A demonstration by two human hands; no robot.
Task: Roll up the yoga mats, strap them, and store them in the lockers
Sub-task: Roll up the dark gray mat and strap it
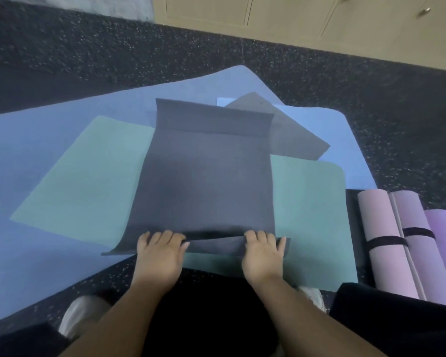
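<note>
- Dark speckled rubber floor (62, 55); beige lockers (294, 14) with small metal knobs along the far wall.
- Flat mats overlap on the floor: big blue mat (36, 140) at the bottom, teal mat (88, 181) on it, grey-brown mat (294, 135) at the far right.
- Dark grey mat (206, 176) on top at centre, matte foam, far end folded over.
- Left hand (160, 256) and right hand (263, 253) grip its near edge, fingers curled over the first fold, close together.
- Rolled pink and purple mats (402, 243) with black straps lie at the right.
</note>
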